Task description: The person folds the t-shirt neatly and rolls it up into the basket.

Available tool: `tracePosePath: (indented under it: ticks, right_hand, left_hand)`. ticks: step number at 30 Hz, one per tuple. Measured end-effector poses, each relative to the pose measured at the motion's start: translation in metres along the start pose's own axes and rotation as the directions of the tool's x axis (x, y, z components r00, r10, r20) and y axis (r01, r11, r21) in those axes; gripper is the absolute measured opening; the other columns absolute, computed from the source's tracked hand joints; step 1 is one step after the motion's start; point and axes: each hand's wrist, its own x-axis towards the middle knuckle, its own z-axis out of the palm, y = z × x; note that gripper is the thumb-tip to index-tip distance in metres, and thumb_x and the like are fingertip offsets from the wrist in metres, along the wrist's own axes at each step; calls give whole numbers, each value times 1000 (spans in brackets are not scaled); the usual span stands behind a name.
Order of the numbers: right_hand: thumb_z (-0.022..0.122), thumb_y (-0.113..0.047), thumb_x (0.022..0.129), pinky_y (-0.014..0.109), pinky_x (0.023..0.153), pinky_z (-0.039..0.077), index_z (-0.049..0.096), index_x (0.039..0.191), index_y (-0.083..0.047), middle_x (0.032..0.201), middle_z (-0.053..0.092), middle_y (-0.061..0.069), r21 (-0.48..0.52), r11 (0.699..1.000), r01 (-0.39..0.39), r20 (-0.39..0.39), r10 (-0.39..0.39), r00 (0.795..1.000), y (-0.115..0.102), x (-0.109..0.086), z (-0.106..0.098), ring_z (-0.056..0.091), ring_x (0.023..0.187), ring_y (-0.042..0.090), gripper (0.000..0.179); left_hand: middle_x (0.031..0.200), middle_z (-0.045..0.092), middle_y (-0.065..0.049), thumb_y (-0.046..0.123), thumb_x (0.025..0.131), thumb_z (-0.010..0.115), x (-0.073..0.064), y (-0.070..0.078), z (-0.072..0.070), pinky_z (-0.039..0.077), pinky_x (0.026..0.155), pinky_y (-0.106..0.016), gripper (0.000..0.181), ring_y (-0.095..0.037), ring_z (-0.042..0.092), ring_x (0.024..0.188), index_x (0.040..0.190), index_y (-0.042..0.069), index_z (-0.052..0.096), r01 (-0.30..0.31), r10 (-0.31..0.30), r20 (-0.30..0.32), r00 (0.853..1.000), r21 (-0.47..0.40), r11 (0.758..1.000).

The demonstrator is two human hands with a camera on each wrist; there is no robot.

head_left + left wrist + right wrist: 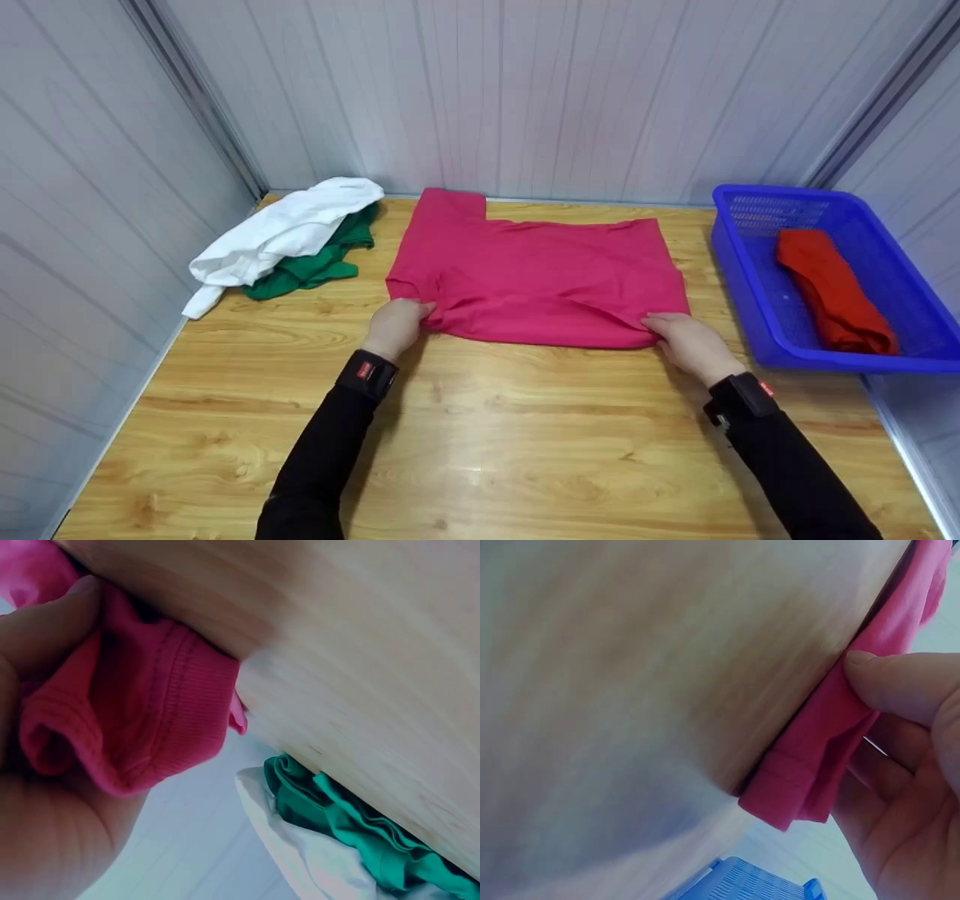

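Note:
A pink T-shirt (540,270) lies sideways on the wooden table, its near side doubled over into a rounded fold. One sleeve sticks out at the far left. My left hand (397,326) pinches the near left corner; in the left wrist view the thumb presses on the cloth beside a ribbed, stitched band (199,690). At the near right corner my right hand (690,345) pinches the shirt between thumb and fingers. The right wrist view shows the stitched hem (780,780) hanging just past that thumb.
A white garment (292,225) lies crumpled over a green one (315,262) at the back left. To the right stands a blue plastic basket (765,330) with a folded orange-red garment (836,292) in it. Panel walls (525,97) enclose the table (480,442) at the back and sides.

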Motion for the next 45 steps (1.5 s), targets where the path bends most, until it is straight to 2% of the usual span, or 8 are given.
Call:
tracePosePath:
  ticks: [8,15,19,23,29,34,39,45]
  right_hand:
    - [65,7,86,55,101,43,63,125,5,124,62,25,3,999,-33,40,33,999,5,13,-1,57,116,44,39]
    - [66,7,84,54,102,42,63,124,6,124,62,27,10,1000,-25,54,25,998,9,19,-2,56,117,45,41]
    - [69,3,84,55,102,42,62,125,7,125,61,28,15,1000,-17,62,16,998,10,18,-2,56,117,45,42]
    - [70,-4,87,55,103,41,59,128,7,126,60,28,33,999,-39,84,36,996,11,17,-4,55,118,45,44]
    - [69,-12,91,55,102,40,58,130,6,125,61,27,60,995,-83,85,78,993,9,19,-12,55,118,44,44]
    - [68,-13,92,55,102,40,57,132,6,127,60,27,55,991,-123,84,119,989,10,19,-18,54,119,44,45]
    - [67,-12,92,56,101,41,58,130,5,125,61,26,55,990,-131,71,127,989,15,16,-20,56,117,45,43]
    - [66,-11,92,57,98,42,61,126,5,120,64,26,54,988,-145,54,142,988,22,15,-21,58,113,45,38]
  left_hand:
    - [104,71,-17,-1,95,56,16,-6,1,55,83,-47,37,-36,66,97,126,14,70,7,-7,15,1000,14,1000]
    - [109,71,-16,-1,94,57,23,-11,0,54,86,-47,36,-35,66,100,125,11,70,-2,2,10,1000,-15,1000]
    - [116,69,-16,-7,88,62,23,-15,-1,51,93,-45,43,-35,64,107,128,6,67,-24,26,29,999,-82,996]
    - [126,65,-17,2,84,71,22,-20,-6,46,101,-45,52,-35,60,117,134,1,60,-32,45,68,997,-194,980]
    - [140,56,-13,28,81,81,21,-26,-17,39,107,-44,74,-31,52,128,144,6,50,49,-1,141,990,-333,942]
    - [135,59,-15,38,82,81,24,-29,-24,41,105,-47,74,-32,54,125,141,3,54,77,-40,102,994,-393,916]
    - [124,66,-13,33,83,81,26,-29,-22,46,99,-46,60,-30,60,115,132,3,63,59,-35,71,997,-378,924]
    - [115,70,-13,24,87,77,27,-28,-17,48,97,-44,41,-30,64,109,122,2,70,-17,24,14,1000,-343,939]
